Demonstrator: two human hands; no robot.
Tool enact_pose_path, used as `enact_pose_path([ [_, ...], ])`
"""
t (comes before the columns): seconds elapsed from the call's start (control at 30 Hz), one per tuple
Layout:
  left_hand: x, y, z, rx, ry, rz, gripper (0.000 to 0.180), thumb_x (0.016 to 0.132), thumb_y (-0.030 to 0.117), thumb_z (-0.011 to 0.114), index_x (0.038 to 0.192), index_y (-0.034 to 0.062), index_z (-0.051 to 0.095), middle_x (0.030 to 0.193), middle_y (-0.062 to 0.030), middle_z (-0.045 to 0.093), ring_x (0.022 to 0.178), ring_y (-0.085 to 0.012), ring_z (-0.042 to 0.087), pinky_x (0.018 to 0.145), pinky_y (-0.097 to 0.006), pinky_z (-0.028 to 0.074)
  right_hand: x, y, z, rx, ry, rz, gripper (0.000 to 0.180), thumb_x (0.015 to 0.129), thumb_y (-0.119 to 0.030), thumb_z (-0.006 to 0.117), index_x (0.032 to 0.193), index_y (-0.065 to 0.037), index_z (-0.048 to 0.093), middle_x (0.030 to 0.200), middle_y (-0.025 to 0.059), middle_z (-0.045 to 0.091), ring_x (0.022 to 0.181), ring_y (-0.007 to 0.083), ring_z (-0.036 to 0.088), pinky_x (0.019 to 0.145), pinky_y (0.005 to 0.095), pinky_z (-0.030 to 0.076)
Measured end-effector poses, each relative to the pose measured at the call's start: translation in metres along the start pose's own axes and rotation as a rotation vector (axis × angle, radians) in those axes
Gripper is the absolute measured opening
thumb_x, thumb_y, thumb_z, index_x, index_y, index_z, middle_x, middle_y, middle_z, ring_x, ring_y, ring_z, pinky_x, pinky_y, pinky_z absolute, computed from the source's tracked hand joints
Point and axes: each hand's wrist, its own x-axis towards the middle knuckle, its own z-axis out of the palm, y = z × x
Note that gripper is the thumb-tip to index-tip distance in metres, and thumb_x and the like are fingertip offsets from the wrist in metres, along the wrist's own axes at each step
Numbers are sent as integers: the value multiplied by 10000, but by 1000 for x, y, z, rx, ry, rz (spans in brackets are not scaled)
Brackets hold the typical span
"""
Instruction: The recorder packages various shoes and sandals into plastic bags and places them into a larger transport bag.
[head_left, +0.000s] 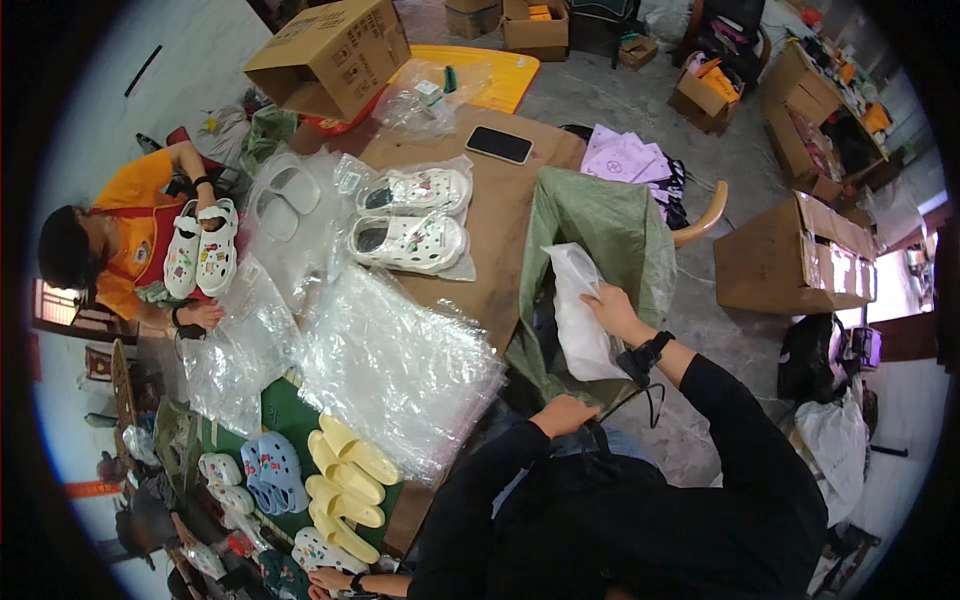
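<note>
My right hand [612,308] is closed on a white bagged bundle [580,325], tilted inside the mouth of a green woven sack [560,200]. What the white wrapping contains is hidden. At the sack's near edge, my left hand [566,415] is curled around its rim. To the left of the sack, a clear bag with a pair of white clogs [410,240] decorated with charms lies on the brown table [500,285]. A pile of clear plastic bags [400,360] spreads nearer to me.
Across the table, a co-worker [125,235] in orange holds white clogs [200,250]. Yellow slippers [345,480] and blue clogs [271,470] sit on a green mat, near another person's hand [328,578]. A phone [499,144] lies at the far edge. Cardboard boxes [760,255] stand right.
</note>
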Motion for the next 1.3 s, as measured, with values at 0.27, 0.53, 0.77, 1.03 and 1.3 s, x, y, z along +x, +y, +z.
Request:
enact_pose_path([
  [0.27,13,10,-22,-69,63,100,450,705,83,556,1147,139,491,706,-153,563,637,-359,556,568,-450,435,-7,128,42,-462,-433,346,459,787,-348,527,1105,-17,539,1093,238,547,1005,343,541,838,411,444],
  [0.53,13,4,-33,-130,266,25,283,772,148,540,1052,103,527,727,-143,592,653,-344,563,553,-440,427,31,82,28,-505,-808,149,518,746,-436,577,986,23,610,1052,216,586,995,348,554,830,401,432],
  [0.77,-14,3,-29,-55,416,-117,163,727,178,568,852,75,545,645,-139,576,635,-338,578,545,-445,438,16,-54,43,-313,-1223,163,535,814,-518,503,943,-3,577,931,93,593,763,200,593,588,358,485],
  [1.03,-100,8,-35,-25,789,-346,141,762,214,538,785,78,569,769,-128,566,754,-305,565,647,-425,443,22,-146,73,-224,-1255,-240,489,852,-432,498,854,47,592,741,116,606,604,188,585,547,308,468],
  [1.3,-273,3,-33,-284,1296,-864,140,844,125,509,914,31,587,871,-141,585,832,-307,553,734,-374,444,27,-223,115,-164,-1136,-330,398,839,-344,548,970,31,567,782,108,609,672,170,585,620,304,471],
])
